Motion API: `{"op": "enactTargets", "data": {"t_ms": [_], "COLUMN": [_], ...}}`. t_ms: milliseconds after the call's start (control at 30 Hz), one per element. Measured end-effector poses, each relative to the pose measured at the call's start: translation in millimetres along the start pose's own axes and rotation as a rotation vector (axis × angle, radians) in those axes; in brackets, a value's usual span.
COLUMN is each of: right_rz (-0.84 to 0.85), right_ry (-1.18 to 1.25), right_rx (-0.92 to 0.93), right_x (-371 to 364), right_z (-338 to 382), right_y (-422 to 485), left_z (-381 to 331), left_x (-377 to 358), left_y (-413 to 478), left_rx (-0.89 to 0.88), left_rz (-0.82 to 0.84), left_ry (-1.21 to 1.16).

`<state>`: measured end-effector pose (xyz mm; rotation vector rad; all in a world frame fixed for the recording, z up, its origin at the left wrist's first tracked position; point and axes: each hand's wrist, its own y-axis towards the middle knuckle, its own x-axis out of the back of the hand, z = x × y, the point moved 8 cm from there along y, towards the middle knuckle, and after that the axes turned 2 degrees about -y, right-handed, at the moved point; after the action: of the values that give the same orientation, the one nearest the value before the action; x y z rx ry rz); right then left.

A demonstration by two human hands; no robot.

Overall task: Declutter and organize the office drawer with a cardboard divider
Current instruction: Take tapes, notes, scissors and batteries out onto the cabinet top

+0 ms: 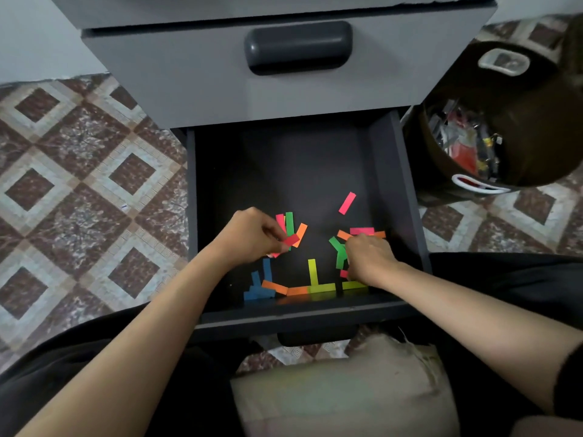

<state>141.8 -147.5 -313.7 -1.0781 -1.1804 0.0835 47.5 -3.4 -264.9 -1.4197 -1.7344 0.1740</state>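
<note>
The dark lower drawer (396,190) is pulled open in front of me. Several small coloured paper strips lie scattered on its floor near the front. My left hand (249,236) pinches a bunch of red, green and orange strips (291,227). My right hand (367,258) is curled over more strips, gripping green, orange and pink ones (340,247). A single pink strip (347,203) lies apart, farther back. Blue strips (258,287), orange and yellow strips (312,283) lie along the front wall. No cardboard divider is in view.
The closed upper drawer with a dark handle (298,47) hangs above the open one. A dark round bin (492,127) filled with mixed small items stands on the tiled floor at the right. A beige cushion (340,389) lies between my knees.
</note>
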Motion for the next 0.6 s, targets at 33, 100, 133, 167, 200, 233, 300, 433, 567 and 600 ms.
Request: {"op": "enactTargets", "data": {"t_ms": [33, 100, 133, 167, 200, 233, 300, 433, 567, 600], "right_rz": [0.001, 0.013, 0.02, 0.021, 0.017, 0.013, 0.016, -0.066, -0.045, -0.022], "right_ry": [0.007, 0.031, 0.038, 0.043, 0.045, 0.046, 0.059, 0.318, 0.906, 0.982], "right_rx": [0.003, 0.002, 0.001, 0.0, 0.003, 0.013, 0.026, -0.051, -0.057, -0.023], "right_x": [-1.0, -3.6, -4.5, -5.1, -4.9, -4.9, -5.4, 15.1, 41.0, 45.7], "right_z": [1.6, 2.8, 2.8, 2.5, 2.9, 4.2, 6.6, -0.7, -8.0, -5.1], "right_y": [-0.2, -0.8, -0.8, -1.5, -1.6, -1.4, -1.7, 4.9, 10.1, 8.9], "left_z": [-0.8, -0.5, 0.3, 0.8, 1.2, 1.5, 0.4, 0.3, -1.6, -2.4], "left_x": [1.1, 2.3, 2.6, 1.7, 1.0, 0.3, -1.6, -0.9, -1.5, -1.8], "left_y": [0.3, 1.2, 1.8, 2.3, 3.0, 3.4, 4.8, 6.7, 5.2, 5.2], "left_rx": [-0.004, 0.009, 0.021, 0.031, 0.038, 0.04, 0.035, 0.058, 0.09, 0.096], "left_rz": [-0.007, -0.018, -0.02, -0.018, -0.018, -0.018, -0.029, -0.107, -0.15, -0.151], "left_ry": [-0.01, -0.051, -0.083, -0.111, -0.134, -0.155, -0.195, -0.316, -0.53, -0.556]}}
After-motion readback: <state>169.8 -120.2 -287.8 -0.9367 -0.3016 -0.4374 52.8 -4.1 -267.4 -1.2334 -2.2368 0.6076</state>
